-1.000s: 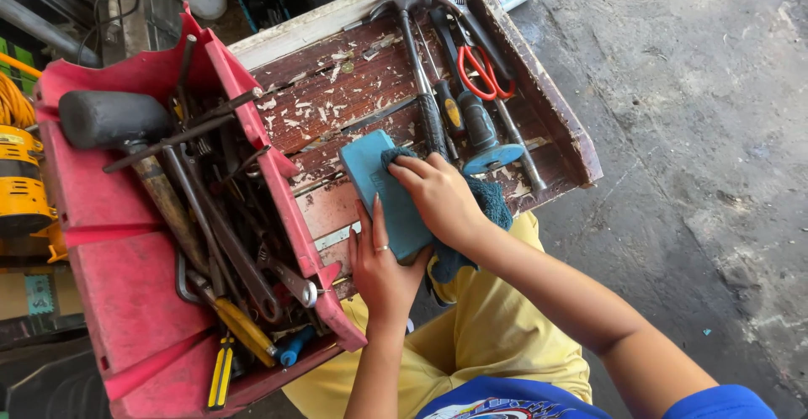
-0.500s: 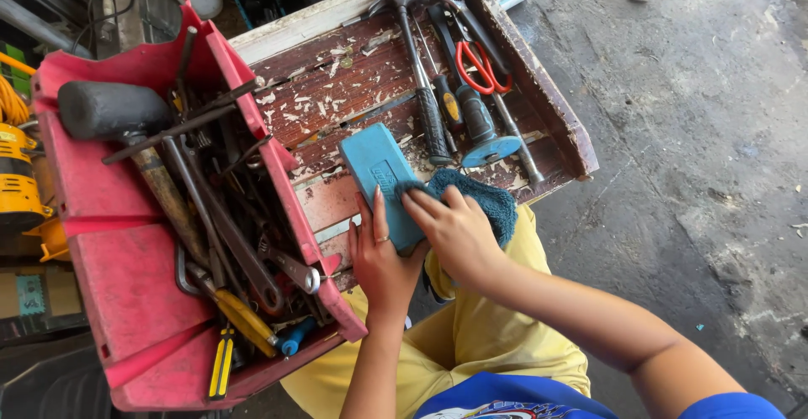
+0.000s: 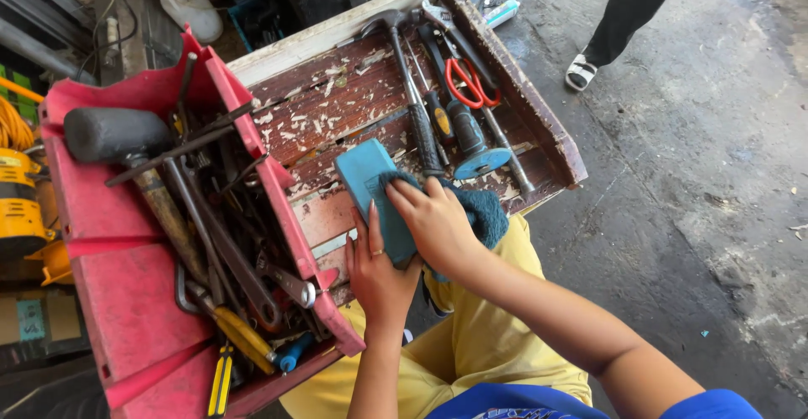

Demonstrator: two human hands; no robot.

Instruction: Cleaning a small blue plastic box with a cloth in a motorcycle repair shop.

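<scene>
A teal rectangular block (image 3: 366, 175) rests on the flaking wooden board (image 3: 337, 103) in front of me. My left hand (image 3: 377, 274) holds its near end from below, fingers upright against it. My right hand (image 3: 438, 221) presses a dark teal cloth (image 3: 484, 213) against the block's right side. Both arms come up from the bottom of the view over my yellow trousers.
A red toolbox (image 3: 126, 301) at left holds a rubber mallet (image 3: 109, 133), wrenches and several other tools. A hammer (image 3: 408, 82), red-handled scissors (image 3: 467, 82) and screwdrivers lie along the board's right edge. Another person's leg and sandal (image 3: 581, 72) stand on the wet concrete at upper right.
My right hand has slid the cloth down the block toward me. A person's leg and sandal have come into view at upper right.
</scene>
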